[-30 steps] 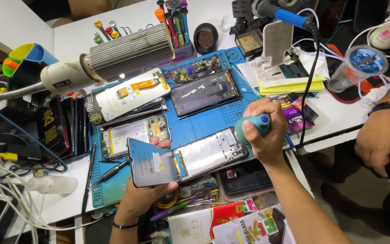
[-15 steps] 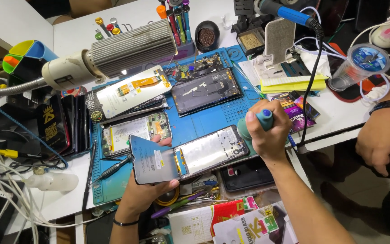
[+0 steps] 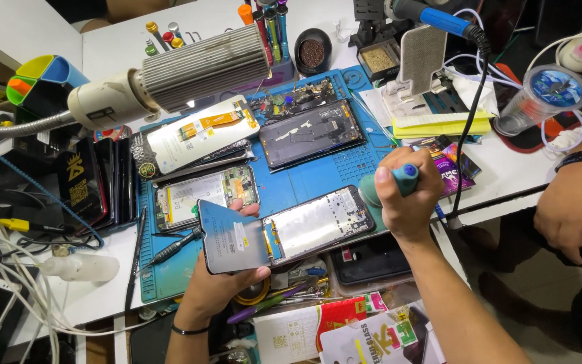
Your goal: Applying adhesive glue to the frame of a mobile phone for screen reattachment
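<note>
My left hand (image 3: pixel 222 280) holds a grey phone screen panel (image 3: pixel 229 236) just above the blue work mat (image 3: pixel 284 185), its flex strip joined to the opened phone frame (image 3: pixel 321 222) lying beside it. My right hand (image 3: pixel 409 199) is closed around a teal-and-blue squeeze bottle (image 3: pixel 404 178) at the mat's right edge, its round base against the phone frame's right end. Another opened phone (image 3: pixel 205 195) lies just behind the left hand's fingers.
A ribbed grey lamp head (image 3: pixel 200 71) on a gooseneck hangs over the mat's back left. More opened phones (image 3: pixel 311 133), a screwdriver (image 3: pixel 173 246), tool holders, a soldering stand (image 3: pixel 422 61) and cables crowd the table. Another person's hand (image 3: pixel 574 209) rests at the right.
My right hand with the bottle has shifted slightly right and toward me. The left hand keeps hold of the screen panel, hardly moved.
</note>
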